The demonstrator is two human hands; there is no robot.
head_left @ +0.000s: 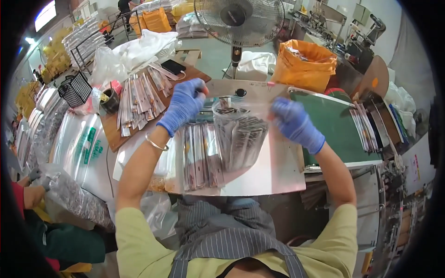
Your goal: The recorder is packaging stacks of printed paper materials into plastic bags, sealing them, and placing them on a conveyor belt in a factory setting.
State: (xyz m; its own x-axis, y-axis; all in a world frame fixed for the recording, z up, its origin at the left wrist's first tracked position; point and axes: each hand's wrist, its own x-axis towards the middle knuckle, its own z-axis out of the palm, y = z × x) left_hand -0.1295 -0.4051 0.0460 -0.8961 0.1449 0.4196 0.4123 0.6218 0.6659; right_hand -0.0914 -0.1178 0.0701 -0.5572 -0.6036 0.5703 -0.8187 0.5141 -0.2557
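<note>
Between my hands a clear plastic bag (243, 139) stands on the white work board (278, 171), filled with flat, silvery packets. My left hand (185, 104), in a blue knit glove, is closed above the bag's left side; what its fingertips hold, if anything, does not show. On the other side my right hand (296, 123), also gloved, has curled fingers at the bag's upper right edge, where clear film reaches them; motion blurs it somewhat. Several long, clear-wrapped packets (197, 155) lie side by side left of the bag.
A brown board (111, 132) at left carries fanned packets (139, 99), a phone (173, 67) and a dark cup (110, 101). At right is a green surface (329, 123) with more packets (365, 127). Ahead stand a fan (234, 18) and an orange sack (303, 67). Another person's gloved hand (34, 174) is at far left.
</note>
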